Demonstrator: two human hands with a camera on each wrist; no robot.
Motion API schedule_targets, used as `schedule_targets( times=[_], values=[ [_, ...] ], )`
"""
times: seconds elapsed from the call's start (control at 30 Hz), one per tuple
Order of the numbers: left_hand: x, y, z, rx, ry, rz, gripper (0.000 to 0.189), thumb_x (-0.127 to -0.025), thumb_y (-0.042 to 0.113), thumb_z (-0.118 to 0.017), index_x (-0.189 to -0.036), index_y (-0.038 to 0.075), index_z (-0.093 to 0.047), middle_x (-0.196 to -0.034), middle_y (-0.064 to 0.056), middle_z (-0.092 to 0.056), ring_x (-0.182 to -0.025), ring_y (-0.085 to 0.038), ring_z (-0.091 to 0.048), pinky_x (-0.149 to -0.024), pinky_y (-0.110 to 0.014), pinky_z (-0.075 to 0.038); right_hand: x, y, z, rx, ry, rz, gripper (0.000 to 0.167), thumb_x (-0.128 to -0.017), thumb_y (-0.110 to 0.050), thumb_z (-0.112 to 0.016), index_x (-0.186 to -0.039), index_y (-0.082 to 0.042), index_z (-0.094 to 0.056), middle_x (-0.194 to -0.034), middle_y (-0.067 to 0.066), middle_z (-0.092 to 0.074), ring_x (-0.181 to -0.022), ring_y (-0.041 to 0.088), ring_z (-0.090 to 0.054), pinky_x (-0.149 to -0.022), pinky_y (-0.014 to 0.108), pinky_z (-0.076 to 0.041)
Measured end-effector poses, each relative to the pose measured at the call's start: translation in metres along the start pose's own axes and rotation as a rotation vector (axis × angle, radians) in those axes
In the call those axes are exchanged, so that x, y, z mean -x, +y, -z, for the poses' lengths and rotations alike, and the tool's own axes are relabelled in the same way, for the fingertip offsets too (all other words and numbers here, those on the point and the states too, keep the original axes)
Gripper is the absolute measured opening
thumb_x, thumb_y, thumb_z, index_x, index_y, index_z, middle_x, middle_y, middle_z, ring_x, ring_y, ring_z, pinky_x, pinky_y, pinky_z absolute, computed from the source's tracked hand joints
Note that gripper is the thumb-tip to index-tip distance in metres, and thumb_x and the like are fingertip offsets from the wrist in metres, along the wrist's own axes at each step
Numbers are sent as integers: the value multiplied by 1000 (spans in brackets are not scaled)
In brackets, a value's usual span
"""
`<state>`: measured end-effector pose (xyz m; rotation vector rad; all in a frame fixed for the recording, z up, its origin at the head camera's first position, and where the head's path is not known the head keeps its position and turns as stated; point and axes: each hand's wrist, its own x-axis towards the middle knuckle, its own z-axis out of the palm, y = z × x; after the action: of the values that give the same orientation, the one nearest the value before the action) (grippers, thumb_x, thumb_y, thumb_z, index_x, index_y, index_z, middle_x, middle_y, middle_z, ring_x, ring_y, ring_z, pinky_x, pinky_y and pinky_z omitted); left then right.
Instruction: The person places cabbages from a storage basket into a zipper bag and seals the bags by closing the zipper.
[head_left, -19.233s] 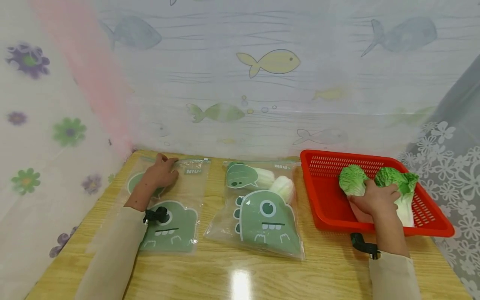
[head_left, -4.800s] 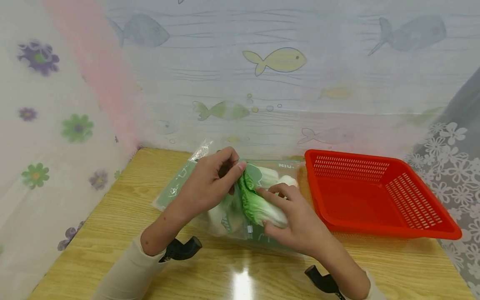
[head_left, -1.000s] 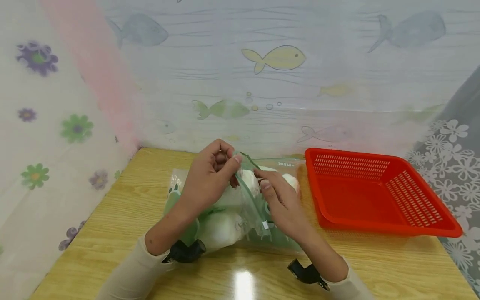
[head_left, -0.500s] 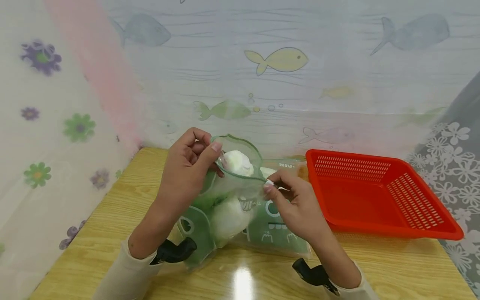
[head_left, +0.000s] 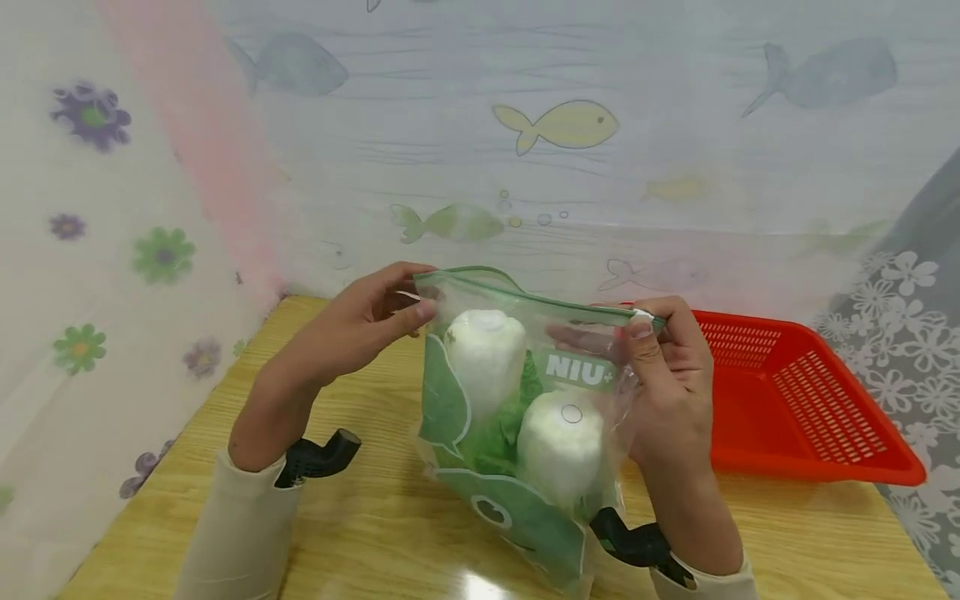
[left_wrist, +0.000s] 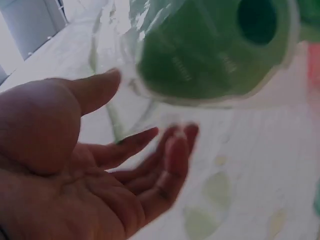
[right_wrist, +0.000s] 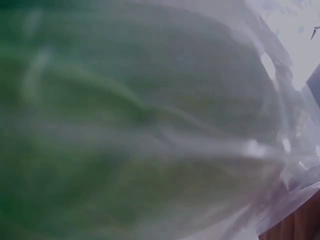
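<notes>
A clear zip bag (head_left: pixel 570 525) with a green cartoon print stands raised in the head view. Two Chinese cabbages (head_left: pixel 486 350) are inside, white butts up, green leaves below. My right hand (head_left: pixel 671 383) pinches the bag's top right corner at the white zip slider (head_left: pixel 641 314). At the top left corner is my left hand (head_left: pixel 337 333), thumb in front and fingers behind. The left wrist view shows its fingers (left_wrist: pixel 172 155) apart from the thumb, with the bag's edge between them. Blurred bag film (right_wrist: pixel 150 100) fills most of the right wrist view.
A red plastic basket (head_left: pixel 787 467) sits at the right, partly behind my right hand. The wooden table (head_left: pixel 360 533) runs under everything, with a printed curtain (head_left: pixel 555 50) at its back. The other filled bag from earlier is hidden behind the raised one.
The bag has been lifted and turned upright with its NIU print facing me. Its round mouth is now drawn out nearly straight. My right hand has moved right and up with the slider corner.
</notes>
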<state>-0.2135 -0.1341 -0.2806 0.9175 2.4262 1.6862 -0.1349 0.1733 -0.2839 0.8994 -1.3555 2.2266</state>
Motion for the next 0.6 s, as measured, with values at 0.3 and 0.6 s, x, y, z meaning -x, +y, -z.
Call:
schedule_targets(
  times=[0.3, 0.6],
  values=[
    [7, 16, -18, 147, 274, -279, 5, -102, 7, -72, -103, 3, -75, -86, -6, -72, -69, -18, -64, -71, -30, -53, -4, -18, 21, 448, 49, 206, 15, -102, 10, -61, -111, 22, -63, -104, 15, -76, -96, 24, -75, -90, 28, -59],
    [20, 26, -16, 26, 351, -343, 6, -103, -1, -68, -107, -4, -70, -84, -2, -69, -78, -15, -69, -75, -28, -55, -5, -26, 30, 588, 137, 203, 14, -98, 9, -69, -99, 22, -63, -82, 7, -75, -74, 15, -73, -77, 22, -60]
  ],
)
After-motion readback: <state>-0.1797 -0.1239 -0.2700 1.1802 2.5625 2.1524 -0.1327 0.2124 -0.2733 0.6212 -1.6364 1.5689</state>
